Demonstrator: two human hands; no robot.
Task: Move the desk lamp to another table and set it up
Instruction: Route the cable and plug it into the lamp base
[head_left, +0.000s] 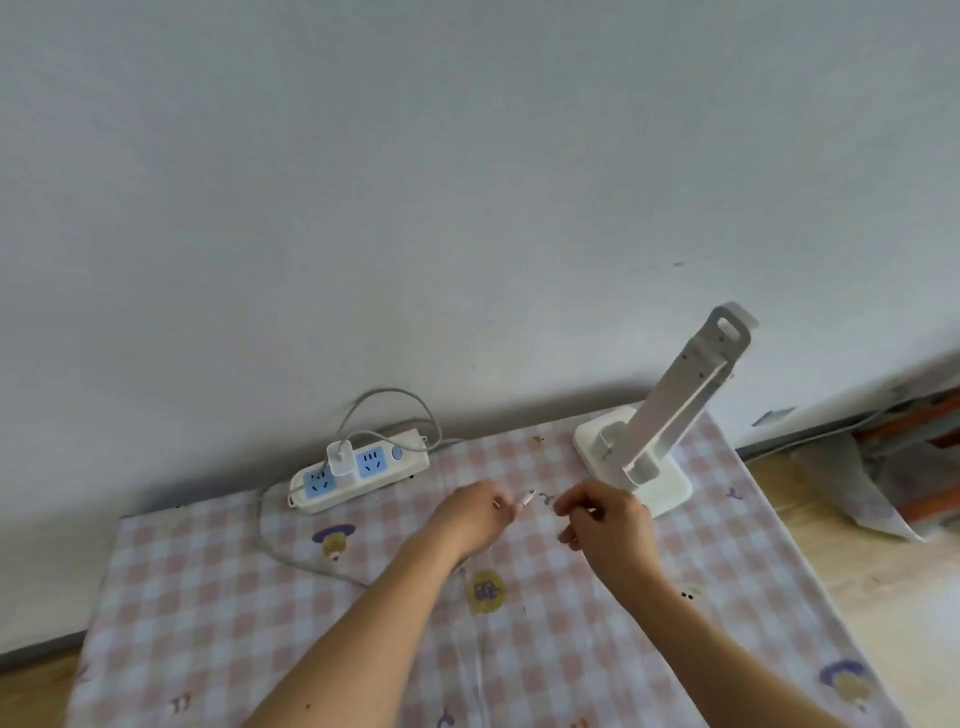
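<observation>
Power strip (400, 457) w/ charger (340, 458) left of lamp (670, 410)

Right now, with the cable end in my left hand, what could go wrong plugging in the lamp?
1. The adapter already sits in the power strip, so the cable plug in your left hand may be live.
2. The cable loops loose across the tablecloth; a tug could drag the strip.
3. The lamp stands near its right edge and could tip.

Domestic room, likely a bedroom or dormitory. Evidence: plain painted wall (467, 182) at 12 o'clock; counter (571, 649) draped in pink checked cartoon-print cloth (208, 597); household power strip (358, 470) at 10 o'clock; wood-pattern floor (857, 571) at 3 o'clock.
</observation>
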